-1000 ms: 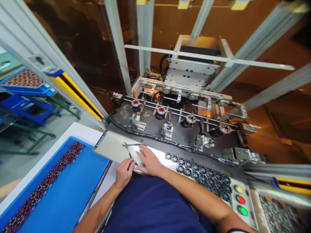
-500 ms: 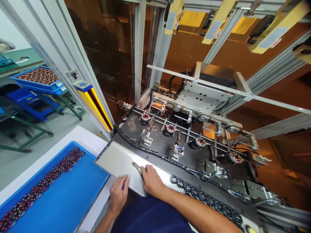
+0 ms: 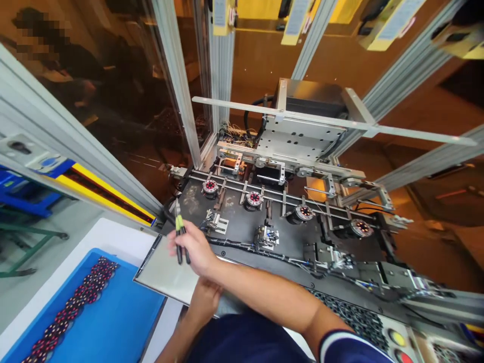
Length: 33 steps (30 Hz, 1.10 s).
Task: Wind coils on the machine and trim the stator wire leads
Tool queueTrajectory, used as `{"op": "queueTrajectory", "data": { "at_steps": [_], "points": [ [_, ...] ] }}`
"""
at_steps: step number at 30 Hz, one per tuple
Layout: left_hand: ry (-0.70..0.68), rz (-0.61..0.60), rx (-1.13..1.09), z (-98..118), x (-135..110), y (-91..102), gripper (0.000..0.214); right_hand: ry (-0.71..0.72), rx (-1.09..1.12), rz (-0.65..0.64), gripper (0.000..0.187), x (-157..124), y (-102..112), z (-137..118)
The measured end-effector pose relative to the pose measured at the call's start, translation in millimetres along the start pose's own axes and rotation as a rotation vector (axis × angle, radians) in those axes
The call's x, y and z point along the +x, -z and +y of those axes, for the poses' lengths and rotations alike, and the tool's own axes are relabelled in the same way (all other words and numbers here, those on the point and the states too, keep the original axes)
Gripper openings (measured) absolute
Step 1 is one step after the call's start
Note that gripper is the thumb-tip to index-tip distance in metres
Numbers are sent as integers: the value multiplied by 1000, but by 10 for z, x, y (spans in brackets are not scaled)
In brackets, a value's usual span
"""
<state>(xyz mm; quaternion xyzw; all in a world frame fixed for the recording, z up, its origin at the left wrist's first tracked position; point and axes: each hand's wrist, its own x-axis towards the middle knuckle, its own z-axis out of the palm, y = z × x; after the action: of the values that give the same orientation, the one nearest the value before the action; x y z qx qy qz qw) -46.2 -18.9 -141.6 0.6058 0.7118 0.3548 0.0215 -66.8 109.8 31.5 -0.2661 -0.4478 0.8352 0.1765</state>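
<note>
Plainly, my right hand (image 3: pixel 195 248) had the green-and-black-handled metal pliers (image 3: pixel 179 226), pinching them around the handles with the fingers curled in from the far side. Their long axis ran close to the line from 12 to 6 o'clock, tipped a touch toward 11 at the nose; the black handle ends pointed down toward 6, a little apart from each other. From my left hand (image 3: pixel 206 298) the pliers lay toward 11 o'clock, well clear of it, so the right was the nearer and the only one touching them. My left hand was bunched beneath the right wrist, its forearm coming up from 7 o'clock. The fingers were partly covered there, and I could not tell whether they pinched anything.

Below both hands was the pale, flat, rectangular metal plate (image 3: pixel 161 275). Toward 8 o'clock, the shallow blue plastic tray (image 3: pixel 121 322) sat on the white table (image 3: pixel 117 233), carrying a band of round, dark, red-spotted parts (image 3: pixel 77 302). From 1 round to 3 o'clock, four round metal-rimmed pieces (image 3: pixel 253 199) stood in a row across the flat black machine deck (image 3: pixel 196 199). Out toward 4 o'clock, beyond my right forearm, lay the massed black ring-shaped parts (image 3: pixel 353 313), with the round yellow button (image 3: pixel 397 337) just past them.
</note>
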Motion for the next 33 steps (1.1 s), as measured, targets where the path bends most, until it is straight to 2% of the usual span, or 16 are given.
{"op": "queueTrajectory", "data": {
  "at_steps": [2,4,9,17,27,33],
  "points": [
    [-38,-25,-6,44,-38,22,22,-16,108,79,33,314,-106,-67],
    [-3,-2,23,64,-92,67,20,-37,182,159,30,554,-147,-103],
    [71,15,77,39,-163,85,18,-67,269,344,21,853,-115,-63],
    [83,-8,93,20,-163,51,16,-29,273,556,15,1042,-93,64],
    [86,-11,85,0,-164,32,16,-22,297,606,10,1076,-39,56],
    [86,-7,84,10,-147,37,18,-47,310,615,16,1081,-35,22]
  ]
}}
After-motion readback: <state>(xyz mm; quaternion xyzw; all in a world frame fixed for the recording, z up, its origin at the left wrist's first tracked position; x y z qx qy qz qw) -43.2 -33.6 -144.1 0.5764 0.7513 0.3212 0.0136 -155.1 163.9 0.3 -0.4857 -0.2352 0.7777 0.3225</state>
